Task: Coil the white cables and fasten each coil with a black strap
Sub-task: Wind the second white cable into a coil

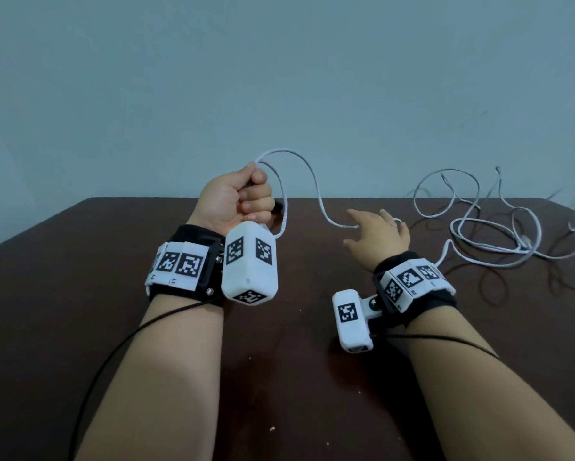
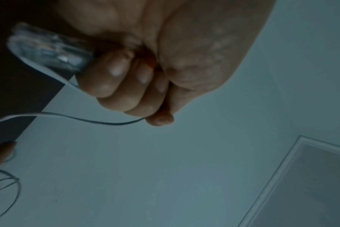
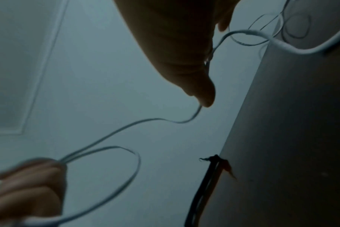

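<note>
My left hand (image 1: 243, 197) is fisted round the first loop of a white cable (image 1: 307, 181), raised above the table's far edge so the coil hangs free. My right hand (image 1: 377, 232), fingers spread and relaxed, guides the slack from the loose tangle (image 1: 489, 224) at the table's (image 1: 80, 327) far right corner.

A plain indoor room, its kind unclear: a dark brown table (image 1: 80, 294) against a bare blue-grey wall (image 1: 279, 78).

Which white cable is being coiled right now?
The cable arching from the left hand to the right hand; the other cables lie loose on the table.
</note>
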Demonstrator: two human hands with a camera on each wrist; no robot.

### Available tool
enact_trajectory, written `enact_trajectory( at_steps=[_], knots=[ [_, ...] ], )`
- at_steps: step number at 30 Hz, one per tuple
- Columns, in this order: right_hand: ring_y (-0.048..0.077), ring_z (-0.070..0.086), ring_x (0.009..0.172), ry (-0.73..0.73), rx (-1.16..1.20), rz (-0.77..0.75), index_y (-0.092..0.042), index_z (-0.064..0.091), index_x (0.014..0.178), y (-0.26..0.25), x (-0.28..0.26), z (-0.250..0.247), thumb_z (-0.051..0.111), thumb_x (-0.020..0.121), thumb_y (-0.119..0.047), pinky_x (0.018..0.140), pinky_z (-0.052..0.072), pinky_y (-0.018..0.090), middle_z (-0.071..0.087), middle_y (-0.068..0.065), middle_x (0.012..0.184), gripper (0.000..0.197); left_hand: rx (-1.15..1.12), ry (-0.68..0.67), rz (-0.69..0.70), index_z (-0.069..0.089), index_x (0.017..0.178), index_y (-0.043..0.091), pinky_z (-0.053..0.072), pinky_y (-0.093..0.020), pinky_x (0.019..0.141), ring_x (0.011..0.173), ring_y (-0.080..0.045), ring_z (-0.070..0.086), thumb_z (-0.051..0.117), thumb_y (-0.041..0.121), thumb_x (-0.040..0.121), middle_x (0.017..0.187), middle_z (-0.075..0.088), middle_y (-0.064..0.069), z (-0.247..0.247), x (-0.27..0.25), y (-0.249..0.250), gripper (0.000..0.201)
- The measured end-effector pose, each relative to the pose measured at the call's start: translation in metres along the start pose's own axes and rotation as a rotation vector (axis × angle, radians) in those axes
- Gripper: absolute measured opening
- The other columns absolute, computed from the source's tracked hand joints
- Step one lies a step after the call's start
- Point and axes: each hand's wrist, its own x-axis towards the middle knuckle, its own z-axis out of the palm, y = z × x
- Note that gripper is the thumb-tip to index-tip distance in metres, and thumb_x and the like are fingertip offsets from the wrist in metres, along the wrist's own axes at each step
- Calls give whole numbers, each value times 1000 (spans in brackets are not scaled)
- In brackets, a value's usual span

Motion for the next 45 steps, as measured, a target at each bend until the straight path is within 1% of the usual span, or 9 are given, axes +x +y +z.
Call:
enact_trajectory(
  at_steps=[2,6,16,21,29,33,36,39,45],
  knots=[
    [20,22,142,1,-99,-3,-35,46,134,0,-1,1,51,90,-22,117,1,50,47,-2,141,45,5,-15,13,48,56,16,18,-15,36,35,-4,24,32,28,100,43,25,9,0,0,0,49],
    [22,37,129,83,-89,-53,-41,64,112,-6,-2,-5,48,91,-17,117,7,44,61,-4,118,36,51,-21,57,44,63,14,19,-15,35,35,-4,24,31,28,101,42,26,9,1,3,-4,42],
    [20,40,119,-14,-95,-235,-38,68,96,-28,-12,-30,43,97,-26,101,20,39,53,-8,94,27,237,0,158,46,71,10,21,-16,39,37,-4,25,33,25,102,42,28,9,1,9,-19,37],
    [22,39,120,-118,-65,-293,-37,63,92,-36,-19,-42,42,98,-26,92,26,41,52,-7,96,26,324,-22,177,51,76,7,30,-17,43,39,-5,29,31,22,103,42,31,9,2,13,-28,37],
    [16,40,96,-186,87,-412,-31,60,80,-37,-23,-50,44,97,-24,91,31,37,47,-16,70,24,437,-83,193,60,86,5,52,-21,77,77,-11,56,33,13,102,75,67,3,3,18,-41,33],
    [16,45,95,-164,186,-447,-35,58,69,-36,-19,-49,49,94,-23,93,36,39,51,-18,74,30,455,-141,171,58,90,4,54,-23,76,74,-11,67,30,13,102,77,71,0,5,18,-43,32],
    [12,49,85,-142,292,-464,-31,63,74,-38,-21,-50,54,92,-19,78,38,27,52,-16,73,23,510,-110,198,58,91,7,55,-22,72,69,-8,67,32,14,102,74,72,3,7,19,-44,30],
    [9,50,68,-86,471,-489,-20,61,88,-42,-24,-51,64,85,-12,66,39,20,55,-6,71,10,652,-75,240,61,90,15,52,-28,82,79,-14,65,38,22,101,85,68,-4,5,23,-46,26],
    [10,52,66,26,566,-514,-17,45,92,-35,-19,-52,58,77,9,61,42,13,57,0,79,32,790,-34,261,61,88,14,41,-15,47,41,-5,47,32,21,103,54,56,3,6,18,-42,33]
  ],
)
